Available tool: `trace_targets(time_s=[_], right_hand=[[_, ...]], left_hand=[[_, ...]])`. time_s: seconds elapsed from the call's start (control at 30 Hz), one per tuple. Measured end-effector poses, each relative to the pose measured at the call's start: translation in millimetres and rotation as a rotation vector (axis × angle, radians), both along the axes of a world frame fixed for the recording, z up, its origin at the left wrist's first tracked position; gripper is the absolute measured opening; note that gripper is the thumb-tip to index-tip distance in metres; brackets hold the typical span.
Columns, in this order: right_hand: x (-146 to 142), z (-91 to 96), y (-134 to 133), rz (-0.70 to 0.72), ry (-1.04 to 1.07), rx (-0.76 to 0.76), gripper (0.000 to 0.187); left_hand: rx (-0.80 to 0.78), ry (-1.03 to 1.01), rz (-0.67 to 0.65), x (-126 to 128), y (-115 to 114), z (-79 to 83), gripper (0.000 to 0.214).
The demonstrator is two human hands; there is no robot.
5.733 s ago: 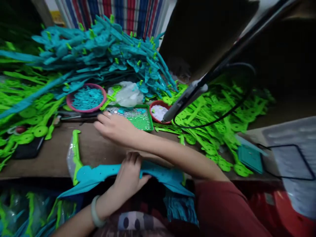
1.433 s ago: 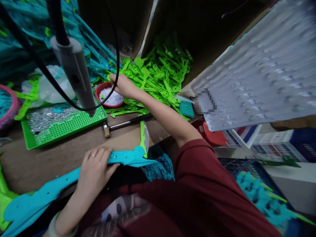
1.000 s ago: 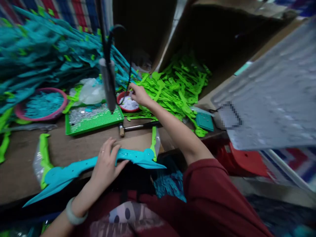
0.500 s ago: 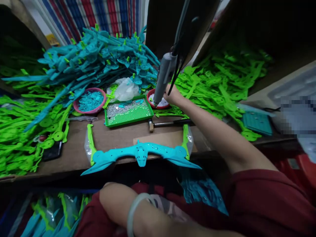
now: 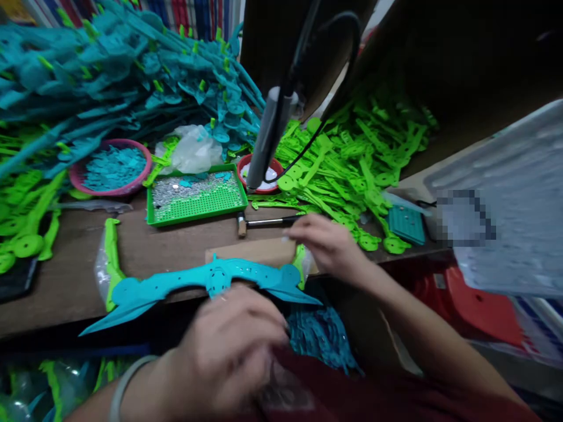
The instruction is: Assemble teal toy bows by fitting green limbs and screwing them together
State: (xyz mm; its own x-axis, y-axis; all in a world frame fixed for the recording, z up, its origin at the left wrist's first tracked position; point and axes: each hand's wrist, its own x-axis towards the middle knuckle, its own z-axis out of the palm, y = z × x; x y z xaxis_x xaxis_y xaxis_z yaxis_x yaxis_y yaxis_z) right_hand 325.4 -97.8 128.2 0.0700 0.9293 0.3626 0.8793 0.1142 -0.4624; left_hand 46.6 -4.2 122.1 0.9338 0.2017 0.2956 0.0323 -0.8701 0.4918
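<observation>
A turquoise plastic bow-shaped part lies along the table's front edge, with a green arm in clear wrap at its left end and another at its right end. My left hand, with a pale bracelet at the wrist, is blurred in front of the part's middle. Its fingers are curled in, and what they hold, if anything, is hidden. My right hand is over the part's right end, its fingertips pinched on a small white piece. A grey electric screwdriver hangs upright beyond, apart from both hands.
Behind stand a green perforated tray of small metal bits, a pink basket of turquoise pieces and a red bowl of white pieces. A hammer lies before them. Turquoise parts and green parts are heaped behind.
My right hand has come back from the red bowl to the part's right end. My left hand has risen into view at its middle. The view has shifted right.
</observation>
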Motion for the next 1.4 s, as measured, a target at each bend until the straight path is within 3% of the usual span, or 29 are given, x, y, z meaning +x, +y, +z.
trace_targets(time_s=[0.1, 0.2, 0.27, 0.43, 0.73, 0.83, 1.1, 1.17, 1.23, 1.33, 1.4], right_hand=[[-24, -24.6, -22, 0.145, -0.132, -0.101, 0.030], [-33, -44.4, -17, 0.166, -0.138, -0.132, 0.029], [-36, -46.5, -9, 0.221, -0.156, -0.145, 0.027], [-41, -31.1, -1, 0.417, -0.387, -0.238, 0.023], [-49, -33.0, 6, 0.534, -0.728, -0.156, 0.023], [-53, -33.9, 8, 0.596, -0.764, -0.119, 0.022], [-48, -43.5, 7, 0.547, -0.710, -0.158, 0.021], [-49, -41.7, 11, 0.572, -0.689, -0.201, 0.023], [-48, -29.7, 11, 0.509, -0.584, -0.252, 0.022], [-43, 6.3, -7, 0.266, -0.351, -0.247, 0.027], [-44, 30.6, -29, 0.126, -0.353, -0.197, 0.035]], left_hand=[[0.181, 0.006, 0.096, 17, 24, -31.6, 0.037], [0.239, 0.068, 0.100, 19, 36, -62.3, 0.044], [0.234, 0.059, 0.103, 16, 37, -71.7, 0.043], [0.226, 0.053, 0.112, 13, 33, -69.6, 0.040], [0.197, 0.118, 0.063, 9, 36, -71.9, 0.060], [0.241, 0.127, 0.050, 7, 37, -74.7, 0.057], [0.461, -0.053, -0.113, -4, 50, -92.4, 0.043], [0.548, -0.081, -0.155, -5, 55, -91.1, 0.043], [0.588, -0.106, -0.176, -4, 61, -81.9, 0.044], [0.544, -0.136, -0.173, 1, 73, -53.2, 0.041], [0.458, -0.140, -0.187, 6, 84, -30.2, 0.043]])
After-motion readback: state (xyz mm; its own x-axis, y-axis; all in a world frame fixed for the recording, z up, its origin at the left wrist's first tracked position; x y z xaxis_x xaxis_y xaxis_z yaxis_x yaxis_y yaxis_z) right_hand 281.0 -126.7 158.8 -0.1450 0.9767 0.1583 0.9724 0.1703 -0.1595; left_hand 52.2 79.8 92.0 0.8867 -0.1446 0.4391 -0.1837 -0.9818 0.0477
